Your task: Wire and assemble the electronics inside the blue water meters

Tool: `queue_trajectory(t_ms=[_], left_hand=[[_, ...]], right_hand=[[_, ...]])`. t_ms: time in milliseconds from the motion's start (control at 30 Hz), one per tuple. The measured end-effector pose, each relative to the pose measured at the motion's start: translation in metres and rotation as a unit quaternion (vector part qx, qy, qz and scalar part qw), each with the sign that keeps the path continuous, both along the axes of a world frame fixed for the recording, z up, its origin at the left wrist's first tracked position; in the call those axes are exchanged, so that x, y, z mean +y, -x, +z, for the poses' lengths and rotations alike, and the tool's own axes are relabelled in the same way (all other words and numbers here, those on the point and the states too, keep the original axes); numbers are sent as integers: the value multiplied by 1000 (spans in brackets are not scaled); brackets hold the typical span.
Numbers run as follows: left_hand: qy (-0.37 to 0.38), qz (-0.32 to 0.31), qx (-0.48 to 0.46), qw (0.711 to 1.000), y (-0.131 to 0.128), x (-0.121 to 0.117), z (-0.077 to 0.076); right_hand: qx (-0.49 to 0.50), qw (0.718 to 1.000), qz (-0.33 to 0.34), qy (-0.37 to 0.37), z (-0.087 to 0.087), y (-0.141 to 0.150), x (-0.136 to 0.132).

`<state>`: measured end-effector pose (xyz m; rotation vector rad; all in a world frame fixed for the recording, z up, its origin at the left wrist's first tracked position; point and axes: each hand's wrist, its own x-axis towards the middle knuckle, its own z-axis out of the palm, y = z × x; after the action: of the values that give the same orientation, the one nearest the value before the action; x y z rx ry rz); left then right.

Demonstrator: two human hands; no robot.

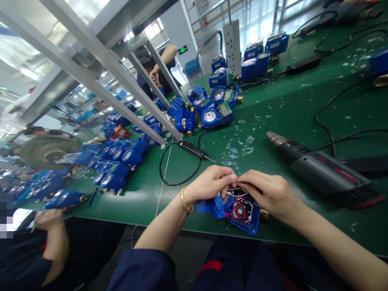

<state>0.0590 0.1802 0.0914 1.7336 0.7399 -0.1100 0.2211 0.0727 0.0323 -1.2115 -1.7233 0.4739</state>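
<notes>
Left hand [212, 182]: thumb and fingertips pinched together over the open blue meter, at the thin wires. Right hand [269, 192]: same, fingertips pinched, nearly meeting the left ones. Exact strand in each pinch: can't tell, fingers cover it. Yellow bangle [184, 201] on left wrist.

Open blue meter [247, 216] lies under both hands at the near edge of the green bench [281, 161]. Red wires [235, 210] loop over its open housing; yellow and white ones run up by the fingertips. Brass fitting [264, 216] sticks out on the right-hand side, below the right hand.

Beyond the hands: clear scraps [247, 150] scattered on the green top. Black pen-shaped electric tool [192, 149] lies past the left hand, thin tip toward the scraps, cable looped beside it. Heat gun [324, 171] on its side to the right, metal nozzle pointing away to the left.

Further back: blue meters with exposed circuit boards [224, 109] grouped near the metal frame [115, 76]; more blue meters [112, 176] in rows on the left. White power strip [232, 47] stands upright behind. Co-worker's hand [50, 219] at lower left, near another blue meter [65, 199]. Another person [156, 70] works behind the frame.
</notes>
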Motion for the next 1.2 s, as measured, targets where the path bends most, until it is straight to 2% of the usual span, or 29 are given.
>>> queue_trajectory(t_ms=[67, 133, 167, 267, 300, 333, 367, 433, 533, 633, 767, 867, 933, 1000, 1067, 1100, 1200], left_hand=[[6, 5, -6, 1000, 0, -1, 1], [3, 13, -13, 1000, 0, -3, 2], [-4, 18, -13, 1000, 0, -4, 2], [-26, 38, -3, 999, 0, -5, 4], [-28, 44, 0, 999, 1, -5, 4], [-27, 47, 0, 999, 1, -4, 4], [-23, 48, -1, 999, 2, -4, 4], [-12, 43, -6, 999, 2, -3, 3], [-3, 34, -12, 999, 2, -1, 3], [-21, 34, -9, 999, 3, 0, 4], [-30, 41, -5, 999, 4, -1, 4], [-27, 39, -5, 999, 3, -2, 5], [-32, 38, -8, 999, 3, -3, 5], [-35, 33, -10, 999, 2, -3, 5], [-33, 35, -9, 999, 3, -4, 6], [-34, 39, -8, 999, 3, -4, 6], [-39, 60, -3, 997, 3, -5, 6]], right_hand=[[36, 999, 1, 31, -1, 4, -1], [149, 984, -21, 100, -1, 8, -2], [228, 963, -42, 137, -2, 9, -2], [431, 873, -99, 206, -4, 8, 1], [459, 855, -102, 219, -4, 6, 2], [463, 850, -100, 230, -4, 4, 4], [447, 856, -97, 240, -4, 3, 5], [370, 888, -83, 260, -1, 0, 6], [255, 923, -30, 288, 4, -3, 6], [238, 922, 17, 304, 5, -6, 5], [246, 923, 12, 296, 4, -9, 5], [183, 957, -13, 224, 8, -3, 5], [120, 983, -26, 138, 12, 3, 5], [90, 994, -28, 62, 13, 9, 5], [116, 992, -35, 42, 10, 12, 4], [151, 986, -45, 57, 7, 13, 4], [301, 938, -102, 139, -3, 11, 5]])
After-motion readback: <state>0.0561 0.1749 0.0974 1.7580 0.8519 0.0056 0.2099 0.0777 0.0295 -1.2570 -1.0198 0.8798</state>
